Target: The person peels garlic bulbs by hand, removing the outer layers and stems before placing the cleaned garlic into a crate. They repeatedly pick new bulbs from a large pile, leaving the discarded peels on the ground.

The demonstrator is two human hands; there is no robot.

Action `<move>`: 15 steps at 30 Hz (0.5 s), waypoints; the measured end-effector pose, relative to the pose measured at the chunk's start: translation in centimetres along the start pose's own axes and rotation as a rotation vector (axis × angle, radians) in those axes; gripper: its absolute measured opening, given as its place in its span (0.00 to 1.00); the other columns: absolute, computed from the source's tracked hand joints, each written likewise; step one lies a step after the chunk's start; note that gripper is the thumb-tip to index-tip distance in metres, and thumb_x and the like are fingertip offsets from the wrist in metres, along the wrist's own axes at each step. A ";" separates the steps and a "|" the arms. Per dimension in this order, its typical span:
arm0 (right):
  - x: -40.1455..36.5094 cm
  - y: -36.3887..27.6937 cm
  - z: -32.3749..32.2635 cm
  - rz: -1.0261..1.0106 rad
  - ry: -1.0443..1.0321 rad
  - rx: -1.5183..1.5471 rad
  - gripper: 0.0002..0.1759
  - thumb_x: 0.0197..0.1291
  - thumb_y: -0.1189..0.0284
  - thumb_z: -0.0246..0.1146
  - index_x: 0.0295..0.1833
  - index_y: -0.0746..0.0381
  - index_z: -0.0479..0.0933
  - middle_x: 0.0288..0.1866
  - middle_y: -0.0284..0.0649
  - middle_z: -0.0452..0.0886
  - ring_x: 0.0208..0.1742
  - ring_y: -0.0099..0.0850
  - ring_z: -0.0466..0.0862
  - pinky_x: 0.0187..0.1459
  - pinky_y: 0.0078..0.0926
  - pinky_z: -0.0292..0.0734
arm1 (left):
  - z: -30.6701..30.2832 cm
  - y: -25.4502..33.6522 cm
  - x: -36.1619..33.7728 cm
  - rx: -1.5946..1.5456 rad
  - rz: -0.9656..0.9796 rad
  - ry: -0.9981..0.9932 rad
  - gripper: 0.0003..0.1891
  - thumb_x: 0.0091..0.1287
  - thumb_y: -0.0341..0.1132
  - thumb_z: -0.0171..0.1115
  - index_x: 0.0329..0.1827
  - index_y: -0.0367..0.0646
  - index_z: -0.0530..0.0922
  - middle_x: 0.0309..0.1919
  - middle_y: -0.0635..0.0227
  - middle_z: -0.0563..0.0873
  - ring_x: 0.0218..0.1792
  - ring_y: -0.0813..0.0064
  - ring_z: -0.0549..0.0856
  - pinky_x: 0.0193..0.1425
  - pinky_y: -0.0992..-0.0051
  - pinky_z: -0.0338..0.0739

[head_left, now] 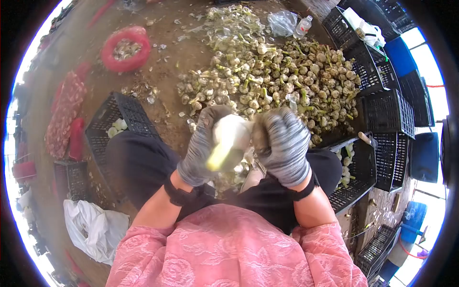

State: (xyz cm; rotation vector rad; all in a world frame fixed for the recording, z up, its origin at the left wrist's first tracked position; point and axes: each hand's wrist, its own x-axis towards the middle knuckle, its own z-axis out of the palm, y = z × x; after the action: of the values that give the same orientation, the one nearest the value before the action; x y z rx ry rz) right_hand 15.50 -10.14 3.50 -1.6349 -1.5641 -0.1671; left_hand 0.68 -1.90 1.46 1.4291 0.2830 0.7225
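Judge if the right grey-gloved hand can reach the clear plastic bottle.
Probably not while seated: the bottle lies beyond the heap of pale garlic bulbs, and the right hand is busy at the white bulb.

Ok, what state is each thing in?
Left hand: gloved, gripping bulb
Right hand: gloved, fingers curled
Bulb: pale, stem on
Garlic pile: loose, heaped
Left crate: open, bulbs inside
Near right crate: open, bulbs inside
Red net: open, bits inside
Net sack: filled
Left white bag: crumpled

Garlic heap [306, 76] beyond the knees, between crates [399, 115] and red netting [126, 49].
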 end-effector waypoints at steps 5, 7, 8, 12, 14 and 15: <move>0.0 1.6 -0.4 0.461 -0.071 0.516 0.08 0.51 0.74 0.61 0.38 0.63 0.75 0.32 0.37 0.77 0.28 0.29 0.76 0.29 0.25 0.72 | -2.3 -2.4 -1.2 -0.131 -0.239 -0.247 0.35 0.46 0.43 0.69 0.56 0.38 0.66 0.49 0.63 0.75 0.56 0.66 0.71 0.60 0.67 0.64; 0.1 1.4 -1.0 0.822 -0.154 1.028 0.10 0.53 0.72 0.61 0.41 0.64 0.75 0.35 0.35 0.78 0.31 0.24 0.77 0.32 0.22 0.73 | -3.4 -2.8 -1.7 -0.223 -0.413 -0.236 0.30 0.52 0.41 0.64 0.56 0.37 0.67 0.50 0.64 0.75 0.57 0.66 0.70 0.62 0.67 0.62; 0.2 1.3 -1.3 0.822 -0.252 1.160 0.12 0.54 0.70 0.61 0.43 0.64 0.75 0.37 0.34 0.78 0.34 0.20 0.75 0.35 0.20 0.72 | -4.5 -5.5 -1.9 -0.183 -0.369 -0.306 0.31 0.53 0.40 0.63 0.58 0.37 0.65 0.51 0.63 0.75 0.58 0.68 0.69 0.62 0.68 0.62; -0.2 0.8 -0.1 0.775 -0.262 1.111 0.13 0.53 0.73 0.63 0.44 0.65 0.74 0.36 0.32 0.77 0.36 0.19 0.75 0.36 0.19 0.73 | -2.0 0.0 0.5 -0.115 -0.447 -0.141 0.30 0.56 0.38 0.60 0.61 0.39 0.63 0.51 0.63 0.75 0.53 0.72 0.74 0.58 0.72 0.68; -1.2 1.8 2.0 0.298 -0.026 0.773 0.11 0.46 0.78 0.66 0.38 0.64 0.76 0.34 0.35 0.77 0.34 0.24 0.77 0.36 0.21 0.74 | -1.3 -1.0 0.5 -0.425 -0.291 0.070 0.28 0.59 0.45 0.59 0.59 0.39 0.64 0.49 0.61 0.76 0.48 0.68 0.77 0.57 0.69 0.70; -0.2 1.4 1.3 0.058 -0.044 0.471 0.09 0.45 0.79 0.65 0.35 0.64 0.76 0.34 0.38 0.78 0.33 0.26 0.78 0.36 0.22 0.74 | -1.0 -1.6 0.4 -0.424 -0.291 0.071 0.28 0.59 0.45 0.59 0.59 0.39 0.64 0.49 0.61 0.76 0.48 0.68 0.77 0.57 0.69 0.70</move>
State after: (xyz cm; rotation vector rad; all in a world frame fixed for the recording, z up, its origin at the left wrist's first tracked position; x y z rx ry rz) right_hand 16.08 -9.29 1.92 -1.3138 -1.4507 0.2540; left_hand 0.87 -0.81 -0.15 0.9375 0.3606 0.5534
